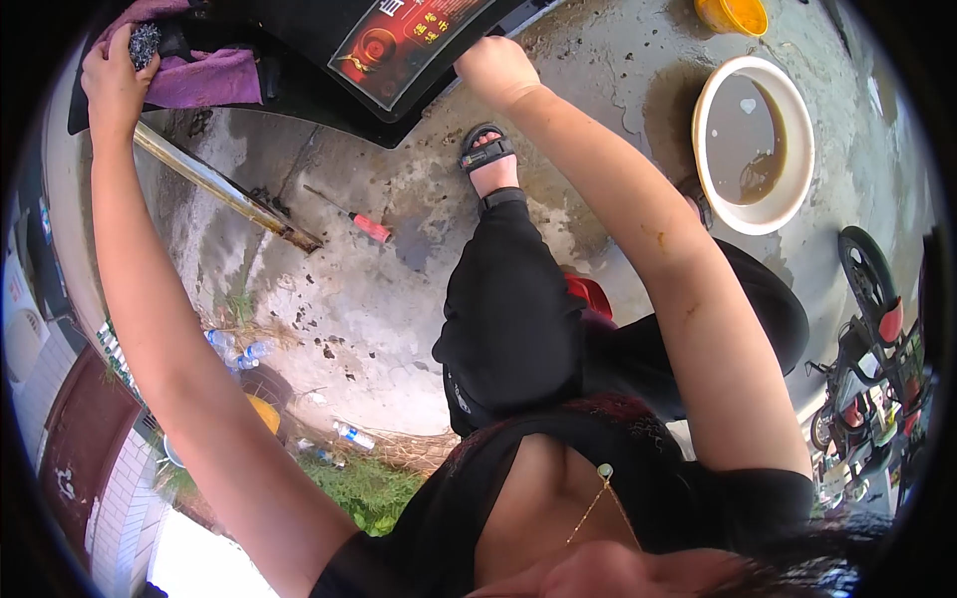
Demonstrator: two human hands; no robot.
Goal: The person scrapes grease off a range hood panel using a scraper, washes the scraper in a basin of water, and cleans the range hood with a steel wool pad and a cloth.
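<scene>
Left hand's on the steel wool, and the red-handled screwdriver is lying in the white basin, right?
Not quite: the red-handled screwdriver lies on the concrete ground, not in the white basin, as the head view shows. The left hand is on the steel wool.

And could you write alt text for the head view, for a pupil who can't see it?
A person's left hand holds a grey metal scourer by a purple cloth on a black panel; the right hand is at the panel's edge. On the ground are a red-handled screwdriver and a white basin of murky water.
</scene>
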